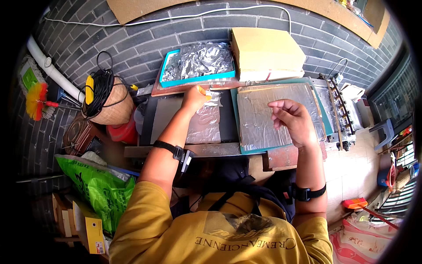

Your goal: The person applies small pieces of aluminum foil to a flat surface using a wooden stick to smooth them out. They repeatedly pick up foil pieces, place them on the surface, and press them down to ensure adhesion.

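Note:
My left hand (195, 99) is curled at the top of a foil-covered sheet (206, 127) on a black board (229, 115). Something small and yellow shows at its fingers; I cannot tell whether it is held or worn. My right hand (288, 115) hovers over a stack of silvery, wrinkled sheets (257, 109), its thumb and fingertips close together, with nothing plainly visible between them. Loose foil pieces (214, 99) lie beside my left hand. Behind them stands a blue tray (197, 78) heaped with crumpled foil scraps (207, 61).
A stack of tan sheets (267, 54) stands against the brick wall. At left are a woven basket (113, 105) with coiled black cable (104, 89) and a green sack (95, 191). A metal rack-like device (339, 112) is right of the sheets.

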The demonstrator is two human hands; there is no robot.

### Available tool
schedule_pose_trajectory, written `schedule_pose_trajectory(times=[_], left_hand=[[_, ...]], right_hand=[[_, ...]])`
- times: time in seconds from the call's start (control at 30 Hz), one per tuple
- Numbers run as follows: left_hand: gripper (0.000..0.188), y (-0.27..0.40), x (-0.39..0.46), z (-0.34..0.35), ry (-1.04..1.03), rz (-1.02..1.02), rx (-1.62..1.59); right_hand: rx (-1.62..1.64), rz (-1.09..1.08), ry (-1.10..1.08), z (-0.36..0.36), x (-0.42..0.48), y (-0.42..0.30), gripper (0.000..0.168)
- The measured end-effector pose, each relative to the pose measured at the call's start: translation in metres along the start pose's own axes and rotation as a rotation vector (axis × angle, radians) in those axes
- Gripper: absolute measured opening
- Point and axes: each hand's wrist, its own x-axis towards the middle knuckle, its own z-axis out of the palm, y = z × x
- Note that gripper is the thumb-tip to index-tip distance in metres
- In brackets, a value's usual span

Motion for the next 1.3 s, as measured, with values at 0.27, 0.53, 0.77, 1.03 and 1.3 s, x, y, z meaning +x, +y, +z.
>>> schedule_pose_trajectory(times=[0.27, 0.53, 0.77, 1.03, 1.3], left_hand=[[0.040, 0.018, -0.011, -0.006, 0.038, -0.032, 0.263], [0.031, 0.010, 0.001, 0.001, -0.255, -0.215, -0.765], [0.028, 0.004, -0.001, 0.009, -0.423, -0.397, -1.130], [0.031, 0.007, -0.029, -0.043, -0.538, -0.131, -1.175], [0.034, 0.003, -0.057, 0.019, -0.736, -0.326, -1.082]], right_hand=[[-0.027, -0.016, 0.029, -0.002, -0.004, 0.000, 0.016], [-0.041, -0.035, 0.043, -0.003, -0.007, -0.001, 0.015], [-0.062, -0.043, 0.034, 0.000, -0.014, -0.004, 0.015], [-0.077, -0.138, 0.113, -0.032, -0.044, -0.015, 0.015], [-0.139, -0.115, 0.059, -0.021, -0.045, -0.010, 0.016]])
